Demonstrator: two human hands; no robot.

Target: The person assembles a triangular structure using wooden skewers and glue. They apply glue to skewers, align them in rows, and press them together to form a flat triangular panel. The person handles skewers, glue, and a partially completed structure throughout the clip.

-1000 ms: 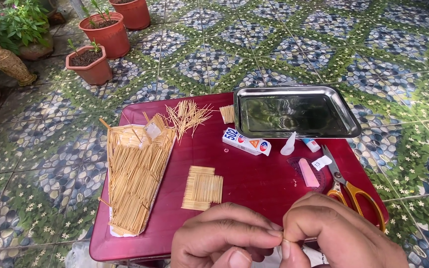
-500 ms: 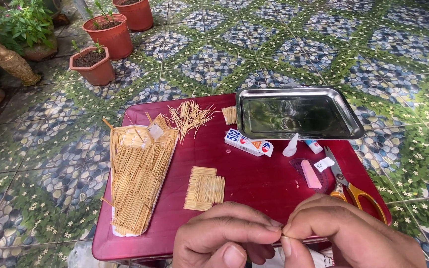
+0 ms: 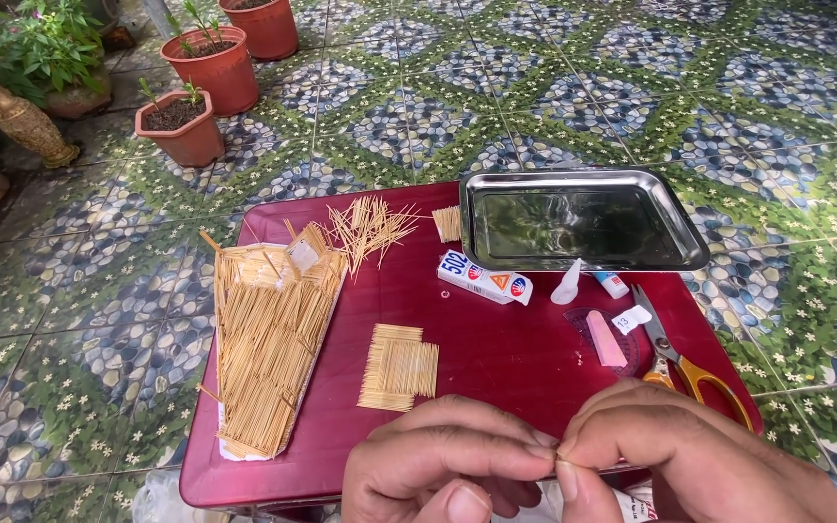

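My left hand (image 3: pixel 452 462) and my right hand (image 3: pixel 690 455) meet fingertip to fingertip at the near edge of a red table (image 3: pixel 506 339). Both pinch one thin wooden stick (image 3: pixel 556 457), almost fully hidden between the fingers. Just beyond the hands lie small flat mats of glued sticks (image 3: pixel 398 367). A long heap of loose wooden sticks (image 3: pixel 268 329) lies on white paper at the table's left side.
A shiny metal tray (image 3: pixel 583 223) sits at the table's far right, with a glue box (image 3: pixel 483 278), a small glue tube (image 3: pixel 567 284), a pink eraser (image 3: pixel 605 338) and yellow-handled scissors (image 3: pixel 685 368) near it. Terracotta plant pots (image 3: pixel 207 68) stand on the patterned floor far left.
My hands stayed pinched together and barely shifted; the view drifted slightly so the table sits a little to the right.
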